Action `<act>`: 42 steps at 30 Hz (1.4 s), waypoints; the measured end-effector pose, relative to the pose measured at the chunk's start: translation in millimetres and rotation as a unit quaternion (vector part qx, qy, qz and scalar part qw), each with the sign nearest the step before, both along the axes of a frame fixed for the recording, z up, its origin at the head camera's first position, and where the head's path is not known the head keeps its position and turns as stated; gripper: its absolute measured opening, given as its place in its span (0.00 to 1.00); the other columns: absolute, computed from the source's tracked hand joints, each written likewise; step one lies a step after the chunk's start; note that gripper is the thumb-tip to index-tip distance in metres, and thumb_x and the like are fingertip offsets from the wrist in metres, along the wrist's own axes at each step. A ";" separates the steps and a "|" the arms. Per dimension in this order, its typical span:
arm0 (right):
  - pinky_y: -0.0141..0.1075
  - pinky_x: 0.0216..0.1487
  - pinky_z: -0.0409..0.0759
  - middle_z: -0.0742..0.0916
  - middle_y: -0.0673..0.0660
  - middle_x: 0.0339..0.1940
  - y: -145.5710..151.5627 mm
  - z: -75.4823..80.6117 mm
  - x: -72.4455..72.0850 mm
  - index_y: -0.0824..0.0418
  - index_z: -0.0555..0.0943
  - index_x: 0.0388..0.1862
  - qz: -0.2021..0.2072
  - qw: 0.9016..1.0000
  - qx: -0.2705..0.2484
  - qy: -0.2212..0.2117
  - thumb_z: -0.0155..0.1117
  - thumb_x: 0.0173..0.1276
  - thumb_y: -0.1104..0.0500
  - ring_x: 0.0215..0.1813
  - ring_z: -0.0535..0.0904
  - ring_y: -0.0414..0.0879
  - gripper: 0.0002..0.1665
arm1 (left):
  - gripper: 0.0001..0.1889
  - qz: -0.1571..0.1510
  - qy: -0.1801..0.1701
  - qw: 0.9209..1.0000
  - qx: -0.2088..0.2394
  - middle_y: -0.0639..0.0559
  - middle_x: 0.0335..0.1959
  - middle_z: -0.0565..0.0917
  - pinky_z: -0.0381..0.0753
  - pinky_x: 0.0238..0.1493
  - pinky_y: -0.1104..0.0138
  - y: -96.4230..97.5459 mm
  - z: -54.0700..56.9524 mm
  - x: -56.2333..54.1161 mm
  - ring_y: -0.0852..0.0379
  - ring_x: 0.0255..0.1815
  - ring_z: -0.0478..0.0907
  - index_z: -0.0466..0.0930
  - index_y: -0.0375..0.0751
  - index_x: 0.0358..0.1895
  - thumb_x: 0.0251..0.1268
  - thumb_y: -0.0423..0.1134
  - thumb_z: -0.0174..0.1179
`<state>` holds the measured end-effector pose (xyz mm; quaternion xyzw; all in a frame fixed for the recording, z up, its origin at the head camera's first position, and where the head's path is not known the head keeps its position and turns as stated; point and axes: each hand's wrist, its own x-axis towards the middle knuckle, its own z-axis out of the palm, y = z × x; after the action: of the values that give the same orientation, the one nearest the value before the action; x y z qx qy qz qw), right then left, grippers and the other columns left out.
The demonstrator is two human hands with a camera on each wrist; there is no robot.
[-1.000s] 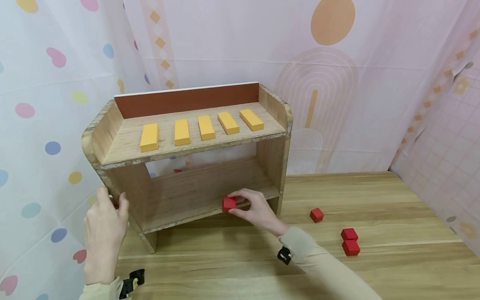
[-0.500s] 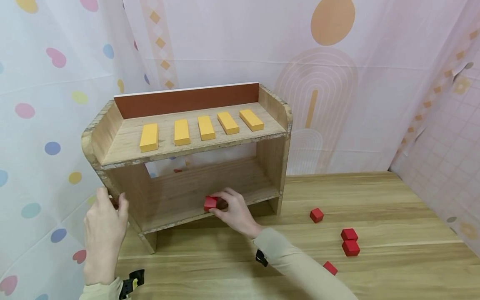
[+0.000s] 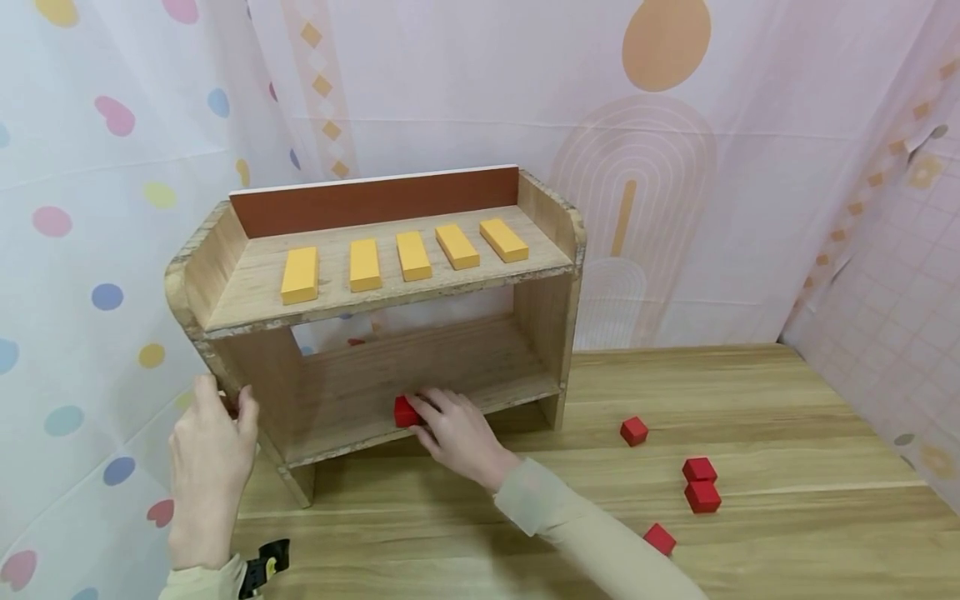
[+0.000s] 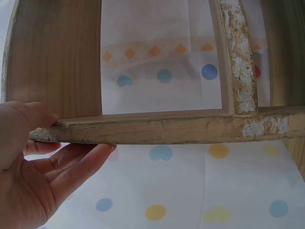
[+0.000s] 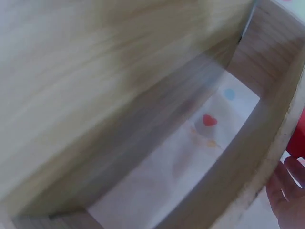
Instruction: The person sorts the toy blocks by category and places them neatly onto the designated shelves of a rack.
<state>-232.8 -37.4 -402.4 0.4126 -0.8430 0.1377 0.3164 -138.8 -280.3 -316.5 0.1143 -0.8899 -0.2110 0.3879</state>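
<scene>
A small wooden shelf unit [image 3: 375, 312] with two levels stands on the table. My left hand [image 3: 212, 467] grips the front edge of its left side panel, thumb on one face and fingers on the other, as the left wrist view [image 4: 52, 167] shows. At the front of the lower level [image 3: 352, 404], my right hand [image 3: 457, 437] pinches a red cube [image 3: 405, 412] between thumb and fingers. That red cube [image 5: 298, 138] shows only partly at the right border of the right wrist view, above the fingertips.
Several yellow blocks [image 3: 413, 255] lie in a row on the upper level. To the right on the wooden table [image 3: 787, 433] are loose red cubes: one near the shelf [image 3: 633, 431], two touching [image 3: 701, 483], another beside the right sleeve [image 3: 660, 540]. Patterned curtains [image 3: 480, 75] hang behind.
My right hand has moved left along the lower level's front with the red cube. A red cube by the right sleeve has come into view. My left hand stays put.
</scene>
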 end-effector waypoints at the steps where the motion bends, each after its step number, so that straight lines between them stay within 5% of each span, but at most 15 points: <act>1: 0.34 0.51 0.80 0.82 0.52 0.54 1.5 -0.4 0.6 0.57 0.76 0.60 0.000 1.000 0.013 0.019 0.60 0.68 0.50 0.52 0.81 0.43 0.24 | 0.14 0.000 0.000 1.000 0.000 0.25 0.27 0.76 0.73 0.18 0.46 0.1 0.1 0.0 0.31 0.20 0.75 0.65 0.24 0.44 0.69 0.36 0.50; 8: 0.35 0.54 0.78 0.81 0.51 0.60 11.5 -5.1 7.8 0.53 0.76 0.61 0.002 0.989 0.067 0.129 0.61 0.66 0.48 0.56 0.80 0.44 0.25 | 0.13 0.000 0.009 1.000 -0.006 0.27 0.26 0.76 0.71 0.17 0.47 0.3 1.3 -0.7 0.32 0.19 0.74 0.64 0.25 0.43 0.69 0.36 0.50; 12: 0.34 0.53 0.77 0.81 0.52 0.61 11.0 -9.5 9.5 0.54 0.76 0.60 0.001 0.986 0.076 0.150 0.61 0.65 0.48 0.56 0.80 0.43 0.25 | 0.13 -0.002 0.007 1.000 -0.007 0.26 0.26 0.76 0.71 0.17 0.47 0.9 1.8 -0.7 0.32 0.18 0.74 0.64 0.25 0.42 0.69 0.36 0.50; 27: 0.33 0.57 0.77 0.74 0.51 0.69 -19.9 0.2 11.5 0.54 0.70 0.67 0.028 0.985 0.148 0.080 0.52 0.71 0.46 0.61 0.77 0.40 0.28 | 0.13 -0.002 0.005 1.000 -0.006 0.26 0.27 0.76 0.72 0.16 0.48 1.3 0.9 0.1 0.32 0.19 0.74 0.64 0.24 0.43 0.69 0.35 0.50; 42: 0.33 0.60 0.76 0.68 0.50 0.73 -40.6 6.0 13.8 0.51 0.65 0.71 0.010 0.980 0.190 0.051 0.47 0.73 0.42 0.67 0.73 0.41 0.31 | 0.13 0.000 0.005 1.000 -0.001 0.26 0.27 0.76 0.71 0.18 0.46 0.2 0.2 0.6 0.30 0.21 0.75 0.65 0.25 0.43 0.68 0.36 0.50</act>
<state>-219.1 -78.0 -396.4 0.4804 -0.8322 -0.0434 0.2736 -138.2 -280.1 -316.3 0.1129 -0.8883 -0.2106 0.3922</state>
